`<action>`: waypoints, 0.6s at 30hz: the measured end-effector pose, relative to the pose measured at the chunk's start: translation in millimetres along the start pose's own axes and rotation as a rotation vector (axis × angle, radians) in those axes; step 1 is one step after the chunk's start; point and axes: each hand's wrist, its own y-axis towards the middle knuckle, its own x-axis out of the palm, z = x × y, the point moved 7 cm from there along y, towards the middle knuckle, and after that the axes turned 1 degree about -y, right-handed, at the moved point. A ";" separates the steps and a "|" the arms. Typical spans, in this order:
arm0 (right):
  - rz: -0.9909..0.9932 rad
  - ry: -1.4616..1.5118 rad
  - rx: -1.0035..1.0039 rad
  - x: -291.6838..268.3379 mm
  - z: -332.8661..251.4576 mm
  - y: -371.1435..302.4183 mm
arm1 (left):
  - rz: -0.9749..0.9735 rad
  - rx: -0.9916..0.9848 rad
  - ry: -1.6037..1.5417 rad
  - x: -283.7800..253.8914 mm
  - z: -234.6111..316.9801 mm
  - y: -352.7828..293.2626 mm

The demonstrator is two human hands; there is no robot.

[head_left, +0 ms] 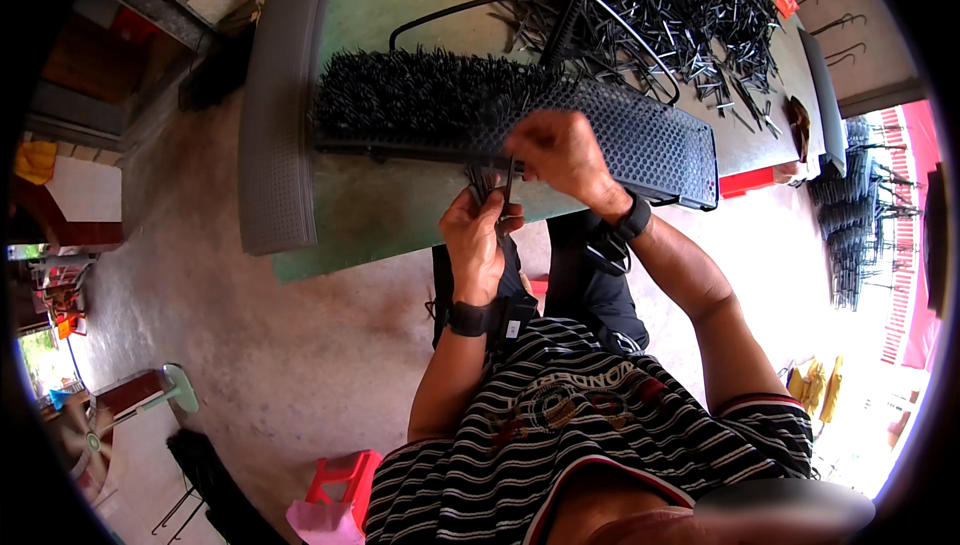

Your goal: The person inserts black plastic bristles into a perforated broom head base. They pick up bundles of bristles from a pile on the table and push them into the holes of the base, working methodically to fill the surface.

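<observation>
A bunch of thin dark strips [482, 183] stands up from my left hand [474, 245], whose fingers are closed round it below the table's front edge. Just above and to the right, my right hand [560, 153] is curled at the front edge of a long black perforated rack [650, 140]. Its fingertips are smeared by motion, and whatever they pinch cannot be made out. Many thin black pieces [410, 90] stand upright, packed close together, over the rack's left part. On its right part the round holes show bare.
Loose black strips [650, 15] lie heaped on the green table [380, 235] behind the rack. Scissors [768, 120] lie at the heap's right. A grey perforated panel [285, 125] borders the table's left end. A red stool [340, 485] and a fan [95, 440] stand lower left.
</observation>
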 end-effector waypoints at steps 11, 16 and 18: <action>0.345 -0.193 -0.531 -7.7 -39.0 6.8 | 0.013 0.030 0.034 -16.6 -3.9 6.3; 0.262 -0.452 -0.650 4.7 -32.3 10.0 | 0.001 0.066 0.037 -14.9 1.7 5.7; 0.205 -0.566 -0.637 11.4 -32.8 12.1 | -0.006 0.066 0.020 -13.1 3.8 4.8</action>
